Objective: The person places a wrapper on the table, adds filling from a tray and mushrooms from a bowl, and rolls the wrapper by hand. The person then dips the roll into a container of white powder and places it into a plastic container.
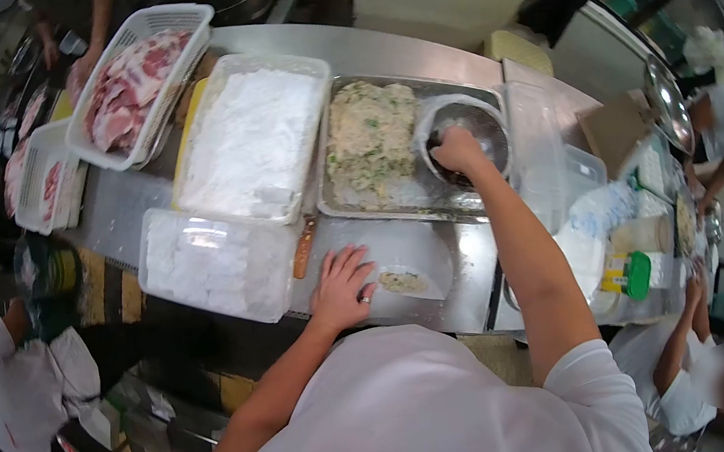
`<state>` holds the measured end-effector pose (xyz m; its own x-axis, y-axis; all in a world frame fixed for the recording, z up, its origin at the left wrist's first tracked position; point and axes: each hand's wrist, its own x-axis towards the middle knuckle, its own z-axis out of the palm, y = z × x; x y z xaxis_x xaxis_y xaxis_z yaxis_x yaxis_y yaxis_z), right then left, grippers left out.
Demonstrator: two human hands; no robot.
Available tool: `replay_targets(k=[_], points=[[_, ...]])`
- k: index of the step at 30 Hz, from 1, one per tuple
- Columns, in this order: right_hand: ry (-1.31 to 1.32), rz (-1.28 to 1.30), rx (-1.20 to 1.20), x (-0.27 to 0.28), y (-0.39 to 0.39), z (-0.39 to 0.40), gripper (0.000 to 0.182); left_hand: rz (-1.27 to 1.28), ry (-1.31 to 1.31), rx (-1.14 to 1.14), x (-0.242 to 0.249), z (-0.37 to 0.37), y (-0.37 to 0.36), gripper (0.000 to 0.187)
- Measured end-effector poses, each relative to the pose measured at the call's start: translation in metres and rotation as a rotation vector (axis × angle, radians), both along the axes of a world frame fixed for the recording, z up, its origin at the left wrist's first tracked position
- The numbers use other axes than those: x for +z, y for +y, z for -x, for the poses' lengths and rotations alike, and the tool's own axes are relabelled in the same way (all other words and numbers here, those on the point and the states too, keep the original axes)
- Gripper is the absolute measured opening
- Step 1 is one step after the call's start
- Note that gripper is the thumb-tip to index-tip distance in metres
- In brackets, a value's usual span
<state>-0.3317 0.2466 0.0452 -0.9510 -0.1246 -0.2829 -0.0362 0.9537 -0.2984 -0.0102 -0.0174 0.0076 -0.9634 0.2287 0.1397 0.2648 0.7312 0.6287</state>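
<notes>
My left hand (343,289) lies flat on the counter with its fingers spread, holding nothing. Just right of it, a small flattened patch of pale, green-flecked mixture (404,282) rests on a clear plastic sheet (429,258). My right hand (459,149) reaches down into a metal bowl (488,120). Its fingers look curled together over dark contents, and what they hold is hidden. The bowl stands in a metal tray (397,213), beside a large mound of the same green-flecked mixture (371,137).
White powder fills a large tub (253,140) and a smaller tub (210,261). A brown-handled tool (304,251) lies beside them. Raw meat (135,91) sits in a white basket (166,18). Clear containers (536,146) and a green-lidded tub (636,275) stand right. Other people work on both sides.
</notes>
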Motion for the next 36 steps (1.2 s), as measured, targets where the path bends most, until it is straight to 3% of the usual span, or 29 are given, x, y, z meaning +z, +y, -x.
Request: replay_targets(k=[6, 12, 15, 17, 19, 20, 25, 27, 30, 36], points=[[-0.146, 0.074, -0.016, 0.004, 0.007, 0.005, 0.037, 0.004, 0.013, 0.005, 0.001, 0.0, -0.001, 0.04], [0.015, 0.201, -0.065, 0.024, 0.024, -0.013, 0.03, 0.003, 0.018, 0.005, 0.0, -0.001, -0.002, 0.04], [-0.027, 0.569, -0.198, 0.045, 0.032, -0.047, 0.026, -0.01, 0.019, -0.002, -0.001, 0.001, -0.001, 0.039], [-0.192, 0.862, -0.206, 0.074, 0.024, -0.093, 0.022, -0.007, 0.015, -0.005, -0.001, 0.0, -0.001, 0.039], [-0.12, 0.693, 0.004, 0.075, 0.018, -0.138, 0.02, 0.016, 0.014, -0.005, -0.001, 0.001, -0.001, 0.039], [-0.236, 0.707, -0.044, 0.069, 0.01, -0.161, 0.02, 0.01, 0.027, -0.004, -0.004, 0.0, -0.001, 0.039], [-0.159, 0.678, -0.011, 0.028, -0.034, -0.262, 0.02, -0.006, 0.046, -0.005, -0.006, 0.0, -0.001, 0.038], [0.059, 0.418, 0.214, 0.015, -0.038, -0.279, 0.02, -0.014, 0.055, -0.008, -0.007, -0.001, -0.001, 0.038], [0.242, 0.25, 0.22, 0.012, -0.032, -0.293, 0.019, -0.013, 0.063, -0.015, -0.009, 0.0, -0.003, 0.038], [0.14, 0.17, 0.238, 0.001, -0.03, -0.3, 0.016, -0.016, 0.076, -0.033, -0.01, -0.001, -0.003, 0.039]])
